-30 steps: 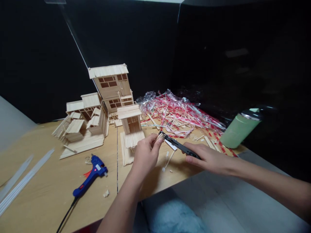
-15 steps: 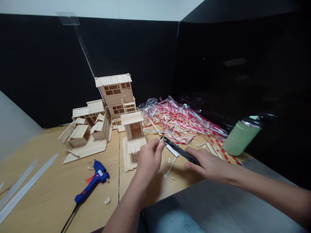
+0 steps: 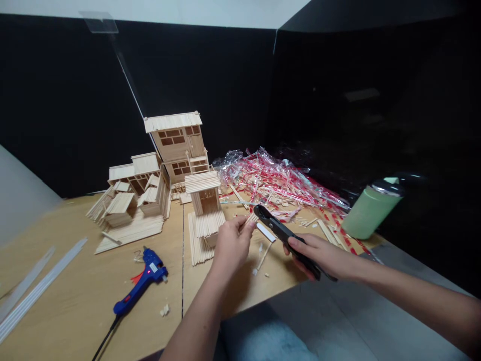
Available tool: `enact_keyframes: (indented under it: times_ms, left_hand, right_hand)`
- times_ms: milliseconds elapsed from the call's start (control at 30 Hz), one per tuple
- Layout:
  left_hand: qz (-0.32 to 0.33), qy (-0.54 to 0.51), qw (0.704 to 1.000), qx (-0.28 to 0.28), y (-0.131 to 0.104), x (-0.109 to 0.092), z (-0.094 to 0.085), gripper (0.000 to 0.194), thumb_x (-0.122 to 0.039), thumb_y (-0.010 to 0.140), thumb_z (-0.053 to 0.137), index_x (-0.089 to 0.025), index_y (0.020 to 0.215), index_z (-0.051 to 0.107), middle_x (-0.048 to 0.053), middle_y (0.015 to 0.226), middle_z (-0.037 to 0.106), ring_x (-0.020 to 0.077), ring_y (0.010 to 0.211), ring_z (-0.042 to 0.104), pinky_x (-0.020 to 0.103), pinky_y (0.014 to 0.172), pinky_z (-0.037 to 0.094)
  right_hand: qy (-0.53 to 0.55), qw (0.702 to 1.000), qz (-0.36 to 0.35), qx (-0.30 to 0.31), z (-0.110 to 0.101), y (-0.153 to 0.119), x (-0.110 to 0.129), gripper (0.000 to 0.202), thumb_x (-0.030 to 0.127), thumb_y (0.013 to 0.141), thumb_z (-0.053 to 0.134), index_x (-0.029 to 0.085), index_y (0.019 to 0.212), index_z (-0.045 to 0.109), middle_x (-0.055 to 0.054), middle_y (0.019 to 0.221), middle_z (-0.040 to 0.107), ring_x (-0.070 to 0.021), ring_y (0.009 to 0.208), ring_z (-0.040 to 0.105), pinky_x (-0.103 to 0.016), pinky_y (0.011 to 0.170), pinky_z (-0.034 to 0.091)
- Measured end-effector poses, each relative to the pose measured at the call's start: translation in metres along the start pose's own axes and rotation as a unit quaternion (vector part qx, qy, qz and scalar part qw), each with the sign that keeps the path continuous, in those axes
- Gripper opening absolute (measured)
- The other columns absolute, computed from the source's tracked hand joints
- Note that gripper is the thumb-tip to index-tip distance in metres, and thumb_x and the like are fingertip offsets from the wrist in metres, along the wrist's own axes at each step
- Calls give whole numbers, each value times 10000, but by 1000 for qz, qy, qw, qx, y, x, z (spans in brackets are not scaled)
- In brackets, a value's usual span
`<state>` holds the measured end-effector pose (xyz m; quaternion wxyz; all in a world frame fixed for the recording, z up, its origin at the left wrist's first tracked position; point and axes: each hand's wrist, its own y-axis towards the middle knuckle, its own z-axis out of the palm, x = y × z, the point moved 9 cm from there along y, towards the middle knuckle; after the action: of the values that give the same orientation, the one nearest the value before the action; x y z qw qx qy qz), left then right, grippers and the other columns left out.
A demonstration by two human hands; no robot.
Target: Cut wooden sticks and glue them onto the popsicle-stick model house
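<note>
My left hand (image 3: 232, 245) pinches a few short wooden sticks (image 3: 252, 217) between thumb and fingertips. Wrapped around the handles of black cutting pliers (image 3: 281, 231) is my right hand (image 3: 323, 254). The head of the pliers is right beside the stick ends; whether it touches them I cannot tell. Just behind my left hand stands a small stick-built tower (image 3: 205, 200) with a slatted roof and base. Under the pliers lie a white strip (image 3: 265, 232) and a loose stick (image 3: 264, 255).
A blue glue gun (image 3: 145, 281) with a lit red light lies left. Behind are a two-storey stick house (image 3: 175, 143) and a walled stick model (image 3: 131, 205). Red-and-clear wrappers (image 3: 278, 180) heap at the back. A green bottle (image 3: 370, 213) stands right; clear glue sticks (image 3: 41, 291) lie far left.
The pliers have turned, and their handles are spread wider, with one now lower in my right hand. My left hand stays nearly in place with the sticks. The view has shifted slightly.
</note>
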<state>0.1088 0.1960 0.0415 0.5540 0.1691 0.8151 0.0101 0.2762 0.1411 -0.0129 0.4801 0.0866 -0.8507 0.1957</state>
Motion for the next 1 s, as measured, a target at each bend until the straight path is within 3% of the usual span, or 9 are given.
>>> enact_keyframes:
  times_ms: [67, 167, 300, 433, 733, 1000]
  left_hand:
    - [-11, -34, 999, 19, 1, 2, 2, 330, -429, 877, 526, -149, 728, 615, -33, 575, 419, 122, 556, 373, 239, 530, 251]
    - [-21, -75, 996, 53, 0, 2, 7, 347, -454, 868, 550, -151, 704, 584, -45, 570, 367, 107, 541, 311, 232, 509, 216]
    - [-22, -84, 992, 86, -1, 2, 11, 372, -480, 865, 558, -152, 690, 561, -52, 563, 331, 98, 531, 271, 237, 499, 185]
    - [-31, -81, 991, 101, -1, 5, 11, 373, -491, 863, 560, -135, 787, 638, -43, 572, 374, 101, 534, 295, 242, 510, 203]
    - [-41, -94, 988, 119, -7, -2, 13, 401, -517, 855, 551, -131, 780, 629, -51, 557, 348, 98, 520, 271, 244, 493, 176]
    - [-18, -20, 996, 84, -6, 1, 8, 374, -480, 872, 511, -143, 788, 652, -37, 572, 375, 118, 546, 319, 249, 515, 212]
  right_hand:
    - [23, 999, -11, 25, -2, -3, 2, 534, 696, 947, 302, 199, 909, 494, 15, 653, 563, -146, 541, 531, -261, 532, 403]
    - [-78, 995, -62, 11, -11, -9, 16, 496, 652, 956, 373, 191, 845, 517, 0, 691, 574, -151, 636, 527, -266, 610, 397]
    - [-161, 984, -75, 7, -15, -16, 32, 505, 639, 961, 379, 176, 986, 578, -19, 762, 593, -172, 697, 527, -273, 633, 365]
    - [-203, 976, -79, 3, -17, -21, 44, 550, 653, 955, 370, 163, 1053, 598, -60, 863, 629, -213, 779, 563, -305, 693, 385]
    - [-238, 969, -63, -3, -20, -23, 28, 544, 611, 962, 412, 191, 1290, 522, -123, 1131, 644, -307, 1039, 583, -399, 876, 409]
    - [-252, 966, -64, -2, -15, -22, 35, 483, 603, 973, 381, 187, 1145, 557, -92, 966, 642, -279, 906, 594, -373, 782, 408]
